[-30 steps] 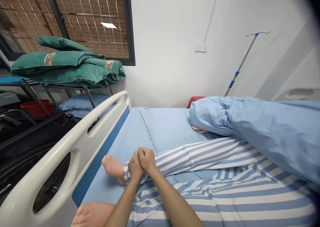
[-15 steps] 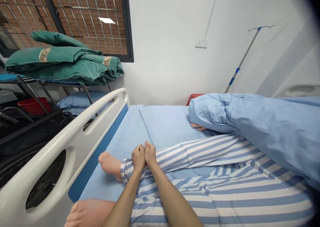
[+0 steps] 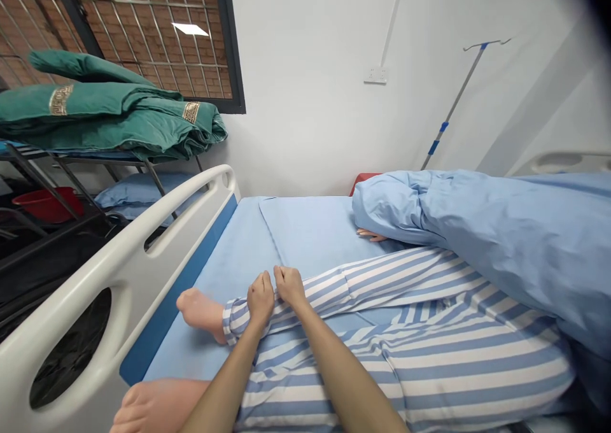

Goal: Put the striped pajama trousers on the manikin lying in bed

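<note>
My left hand [image 3: 261, 296] and my right hand [image 3: 289, 285] are closed side by side on the striped trouser leg [image 3: 329, 291] at the far shin, a small gap between them. Their fingertips are curled out of sight, and the blue-and-white cloth runs beneath them. Left of my hands, the bare far foot [image 3: 200, 311], smooth like a manikin's, sticks out of the cuff. The near foot [image 3: 157, 407] lies at the lower left, partly behind my left forearm. Both legs rest on the light blue bed sheet [image 3: 315, 229].
A white bed-end board [image 3: 191, 194] stands at the left. A blue quilt [image 3: 491, 223] covers the upper body, with a manikin-like hand [image 3: 371, 234] showing under its edge. Beyond are an IV pole [image 3: 453, 105], green folded bedding [image 3: 119, 118] and a red basin [image 3: 48, 205].
My hands have moved slightly apart, and the right one has turned and shifted a little right along the trouser leg. The whole view has shifted slightly.
</note>
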Available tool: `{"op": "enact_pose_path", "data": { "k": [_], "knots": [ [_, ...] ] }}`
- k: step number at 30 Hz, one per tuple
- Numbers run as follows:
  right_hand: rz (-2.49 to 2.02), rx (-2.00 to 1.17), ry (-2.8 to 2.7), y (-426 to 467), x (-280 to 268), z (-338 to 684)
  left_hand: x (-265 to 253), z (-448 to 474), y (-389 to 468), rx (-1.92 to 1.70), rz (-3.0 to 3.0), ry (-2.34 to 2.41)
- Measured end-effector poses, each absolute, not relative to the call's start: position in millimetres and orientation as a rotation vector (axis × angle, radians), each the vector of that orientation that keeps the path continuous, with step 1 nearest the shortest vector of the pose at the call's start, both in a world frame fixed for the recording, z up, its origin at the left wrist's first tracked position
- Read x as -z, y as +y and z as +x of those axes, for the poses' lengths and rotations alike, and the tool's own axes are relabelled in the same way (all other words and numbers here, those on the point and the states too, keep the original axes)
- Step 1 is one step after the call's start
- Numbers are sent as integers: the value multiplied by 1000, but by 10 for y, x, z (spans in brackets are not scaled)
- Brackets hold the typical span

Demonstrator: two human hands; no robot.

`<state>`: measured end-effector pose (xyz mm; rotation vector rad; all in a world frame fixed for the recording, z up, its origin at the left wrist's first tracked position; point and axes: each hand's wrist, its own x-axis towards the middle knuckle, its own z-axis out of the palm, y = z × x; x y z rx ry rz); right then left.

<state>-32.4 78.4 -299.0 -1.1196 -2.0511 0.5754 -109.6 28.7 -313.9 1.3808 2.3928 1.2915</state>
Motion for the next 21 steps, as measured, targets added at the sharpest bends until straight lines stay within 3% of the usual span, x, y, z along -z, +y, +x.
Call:
{"op": "enact_pose_path", "data": {
  "k": [8, 12, 16, 21],
  "knots": [
    [-1071, -851, -1757, 928, 3050, -302, 2753, -847, 489, -1465, 1436, 2194],
    [-1065, -937, -1584, 970, 3087, -280, 2887, -724, 546, -1360, 1335, 2314],
    [-1117, -936, -1562, 934, 3063, -285, 3075, -716, 539, -1088, 1350, 2482],
    [-1111, -740, -1771, 1007, 2861, -135, 3062, -713, 530, -1037, 1385, 2478]
  ]
}}
